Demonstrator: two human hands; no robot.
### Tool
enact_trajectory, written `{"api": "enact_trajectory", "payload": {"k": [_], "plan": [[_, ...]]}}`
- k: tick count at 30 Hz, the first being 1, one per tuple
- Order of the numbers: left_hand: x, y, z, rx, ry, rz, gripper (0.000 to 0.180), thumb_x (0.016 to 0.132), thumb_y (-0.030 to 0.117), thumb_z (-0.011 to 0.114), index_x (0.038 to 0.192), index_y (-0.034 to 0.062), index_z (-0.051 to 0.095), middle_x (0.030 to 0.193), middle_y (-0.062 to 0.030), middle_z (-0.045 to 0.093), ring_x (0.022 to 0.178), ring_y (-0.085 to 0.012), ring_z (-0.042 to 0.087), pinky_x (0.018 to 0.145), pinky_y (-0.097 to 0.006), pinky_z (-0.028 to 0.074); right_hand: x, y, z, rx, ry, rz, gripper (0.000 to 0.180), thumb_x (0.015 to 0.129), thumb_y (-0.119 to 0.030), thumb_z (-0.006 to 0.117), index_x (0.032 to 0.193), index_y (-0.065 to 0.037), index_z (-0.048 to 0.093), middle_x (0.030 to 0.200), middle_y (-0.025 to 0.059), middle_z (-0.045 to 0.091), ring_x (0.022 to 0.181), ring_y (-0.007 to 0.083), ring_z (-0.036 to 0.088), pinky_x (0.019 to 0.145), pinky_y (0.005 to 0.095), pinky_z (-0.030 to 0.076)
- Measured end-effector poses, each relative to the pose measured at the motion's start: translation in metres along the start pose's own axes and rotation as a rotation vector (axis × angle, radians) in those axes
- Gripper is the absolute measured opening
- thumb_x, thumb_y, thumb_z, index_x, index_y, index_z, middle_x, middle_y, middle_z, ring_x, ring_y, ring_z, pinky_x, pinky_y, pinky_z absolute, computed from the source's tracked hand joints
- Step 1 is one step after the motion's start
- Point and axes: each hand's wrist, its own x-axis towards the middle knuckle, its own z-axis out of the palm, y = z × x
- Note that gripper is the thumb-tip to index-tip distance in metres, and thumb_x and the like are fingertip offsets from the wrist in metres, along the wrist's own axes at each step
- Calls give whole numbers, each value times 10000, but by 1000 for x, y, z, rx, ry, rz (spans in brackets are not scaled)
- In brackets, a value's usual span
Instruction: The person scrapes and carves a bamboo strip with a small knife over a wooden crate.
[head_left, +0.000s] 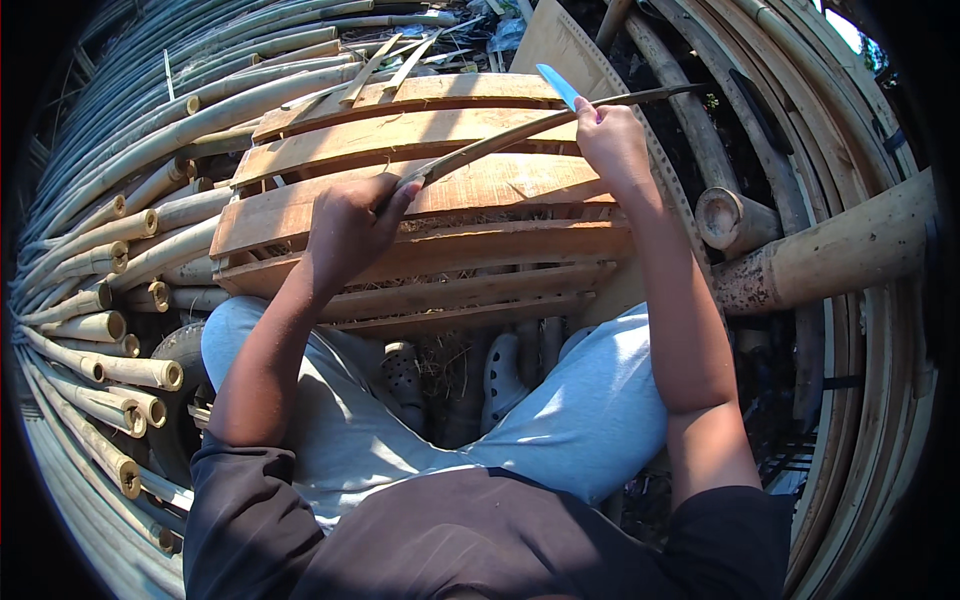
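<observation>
My left hand (pixel 352 218) is closed around the near end of a long, slightly curved stick (pixel 500 138), its thumb lying along the wood. The stick slants up to the right above a slatted wooden crate (pixel 410 221), and its dark, thin far end passes beyond my right hand. Closed fingers of my right hand (pixel 612 148) grip a knife, whose pale blue blade (pixel 556 85) points up and to the left. The blade crosses close to the stick; whether the cutting edge touches it I cannot tell. My fingers hide the knife's handle.
Stacked bamboo poles (pixel 130 250) fill the left side, cut ends facing me. On the right lie a thick bamboo pole (pixel 840 245) and long wooden strips (pixel 860 400). Loose slivers (pixel 410 62) rest at the crate's far edge. My knees flank the crate's near side.
</observation>
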Motion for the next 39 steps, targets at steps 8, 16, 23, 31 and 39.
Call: {"api": "enact_trajectory", "payload": {"k": [8, 16, 23, 31, 39], "plan": [[-2, -4, -6, -225, -61, -193, 335, 1039, 255, 646, 876, -26, 728, 625, -47, 624, 588, -86, 522, 558, -297, 423, -31, -25, 15, -12, -100, -12, 461, 1037, -350, 590, 825, 35, 731, 699, 240, 684, 708, 356, 725, 697, 465, 551], [-3, -5, -2, -343, -61, -212, 355, 1054, 278, 627, 902, -25, 733, 691, -28, 647, 649, -63, 540, 595, -263, 432, -51, -34, 38, 50, -301, -78, 520, 1055, -355, 571, 768, 63, 688, 627, 210, 647, 569, 323, 651, 616, 433, 513], [4, 1, 2, -356, -115, -276, 362, 1054, 280, 626, 923, -38, 740, 732, -46, 672, 717, -89, 595, 650, -286, 484, -90, -48, 59, 124, -229, -154, 485, 1034, -327, 601, 784, 81, 683, 680, 311, 623, 677, 463, 647, 690, 481, 512], [23, -14, -6, -295, -250, -76, 217, 989, 195, 646, 1030, -7, 717, 778, -198, 694, 668, -314, 673, 656, -411, 515, -61, -15, 27, 41, -292, -67, 540, 1070, -377, 565, 743, 45, 644, 540, 121, 543, 476, 213, 462, 515, 422, 408], [23, -29, 7, -595, -190, -207, 244, 971, 184, 674, 1002, -50, 738, 693, -93, 662, 655, -111, 554, 635, -316, 481, -63, -29, 12, 246, -356, 231, 473, 1073, -422, 558, 791, -45, 604, 585, -24, 484, 463, 73, 426, 416, 286, 363]]}}
